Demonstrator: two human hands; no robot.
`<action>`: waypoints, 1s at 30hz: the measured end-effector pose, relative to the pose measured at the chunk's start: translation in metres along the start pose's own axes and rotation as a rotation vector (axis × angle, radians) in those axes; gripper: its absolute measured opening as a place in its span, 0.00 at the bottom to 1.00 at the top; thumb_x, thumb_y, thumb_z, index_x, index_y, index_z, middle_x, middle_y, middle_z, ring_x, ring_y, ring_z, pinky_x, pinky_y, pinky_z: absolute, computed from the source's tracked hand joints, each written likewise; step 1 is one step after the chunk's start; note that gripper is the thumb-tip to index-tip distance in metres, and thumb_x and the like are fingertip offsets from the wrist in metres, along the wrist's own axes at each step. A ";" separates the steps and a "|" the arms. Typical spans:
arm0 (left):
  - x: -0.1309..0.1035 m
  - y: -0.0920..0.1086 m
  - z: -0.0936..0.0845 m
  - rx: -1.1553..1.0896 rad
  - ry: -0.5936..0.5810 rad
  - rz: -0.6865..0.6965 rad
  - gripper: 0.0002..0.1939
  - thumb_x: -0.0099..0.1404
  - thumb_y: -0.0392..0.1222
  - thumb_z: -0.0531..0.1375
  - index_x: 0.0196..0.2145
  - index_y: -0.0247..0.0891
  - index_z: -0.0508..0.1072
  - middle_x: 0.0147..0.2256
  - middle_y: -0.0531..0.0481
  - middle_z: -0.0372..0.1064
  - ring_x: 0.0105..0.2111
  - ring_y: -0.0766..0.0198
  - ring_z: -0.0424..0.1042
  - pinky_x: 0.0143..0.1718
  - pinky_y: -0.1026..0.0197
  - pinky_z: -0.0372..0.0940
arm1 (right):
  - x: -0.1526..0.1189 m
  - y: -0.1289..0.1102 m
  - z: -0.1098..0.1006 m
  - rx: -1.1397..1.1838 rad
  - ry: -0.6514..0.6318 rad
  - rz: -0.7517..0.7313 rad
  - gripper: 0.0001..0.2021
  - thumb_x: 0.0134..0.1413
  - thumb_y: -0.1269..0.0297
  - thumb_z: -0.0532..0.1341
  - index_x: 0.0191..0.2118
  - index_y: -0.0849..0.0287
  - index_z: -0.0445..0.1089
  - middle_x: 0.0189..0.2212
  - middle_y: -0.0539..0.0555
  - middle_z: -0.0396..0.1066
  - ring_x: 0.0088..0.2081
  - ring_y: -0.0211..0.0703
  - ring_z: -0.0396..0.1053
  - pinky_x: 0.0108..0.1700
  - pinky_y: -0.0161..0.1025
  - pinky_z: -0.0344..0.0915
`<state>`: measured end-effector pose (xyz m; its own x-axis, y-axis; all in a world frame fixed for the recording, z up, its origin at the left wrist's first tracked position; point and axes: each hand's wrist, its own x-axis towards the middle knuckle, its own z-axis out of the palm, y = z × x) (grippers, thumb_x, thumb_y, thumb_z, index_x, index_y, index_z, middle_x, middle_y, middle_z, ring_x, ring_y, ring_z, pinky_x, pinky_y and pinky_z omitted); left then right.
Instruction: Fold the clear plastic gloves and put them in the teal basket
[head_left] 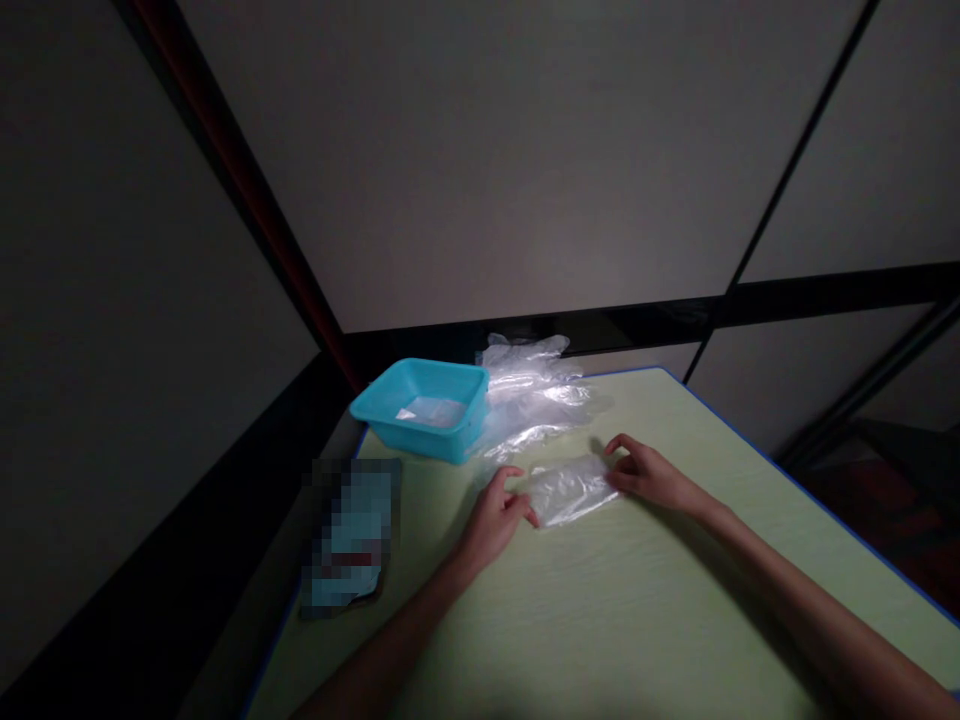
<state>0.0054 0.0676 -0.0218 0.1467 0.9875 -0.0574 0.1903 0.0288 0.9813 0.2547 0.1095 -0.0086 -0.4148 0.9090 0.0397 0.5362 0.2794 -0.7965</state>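
Note:
A folded clear plastic glove point(571, 490) lies flat on the pale green table, its fold lines crinkled and shiny. My left hand point(495, 522) rests at its left end, thumb tip against the plastic and index finger curved away from the thumb. At the right end, my right hand point(649, 474) touches the plastic with its thumb side, while the index finger arches above, apart from it. Just beyond is a spread pile of clear plastic gloves point(534, 400), finger shapes pointing right. A blue plastic basket point(409, 437) stands left of the pile, with some clear plastic in its bottom.
A blurred-out, pixelated flat object point(352, 540) lies at the table's left edge. The table point(600, 620) has a blue rim and narrows toward the far end. Large pale panels point(525, 160) with dark strips rise behind and to the left.

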 end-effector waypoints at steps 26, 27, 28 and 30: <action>-0.004 0.007 0.009 0.049 0.060 0.004 0.32 0.41 0.31 0.61 0.46 0.36 0.59 0.17 0.61 0.64 0.17 0.69 0.65 0.19 0.70 0.56 | -0.003 -0.007 0.021 -0.417 0.314 -0.044 0.11 0.43 0.74 0.51 0.36 0.59 0.60 0.20 0.50 0.66 0.23 0.42 0.65 0.25 0.34 0.57; -0.004 0.006 0.009 0.054 0.067 0.004 0.32 0.41 0.31 0.61 0.46 0.36 0.59 0.17 0.61 0.64 0.18 0.69 0.65 0.19 0.70 0.56 | -0.003 -0.006 0.021 -0.420 0.320 -0.046 0.11 0.43 0.74 0.51 0.35 0.58 0.60 0.20 0.50 0.66 0.23 0.42 0.65 0.25 0.34 0.57; -0.003 0.006 0.009 0.058 0.074 0.000 0.32 0.41 0.30 0.61 0.46 0.37 0.59 0.17 0.61 0.64 0.18 0.69 0.65 0.19 0.70 0.56 | -0.003 -0.006 0.021 -0.421 0.325 -0.048 0.11 0.42 0.74 0.51 0.35 0.59 0.60 0.20 0.50 0.66 0.22 0.42 0.65 0.25 0.34 0.58; -0.002 0.006 0.009 0.058 0.076 -0.013 0.32 0.41 0.30 0.61 0.46 0.37 0.59 0.17 0.62 0.64 0.17 0.70 0.65 0.20 0.70 0.56 | -0.003 -0.005 0.020 -0.422 0.333 -0.053 0.10 0.42 0.74 0.51 0.35 0.59 0.60 0.20 0.50 0.66 0.22 0.42 0.65 0.24 0.34 0.58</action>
<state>0.0151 0.0642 -0.0180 0.0698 0.9961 -0.0536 0.2480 0.0347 0.9681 0.2383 0.0992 -0.0171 -0.2305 0.9198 0.3175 0.7978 0.3655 -0.4795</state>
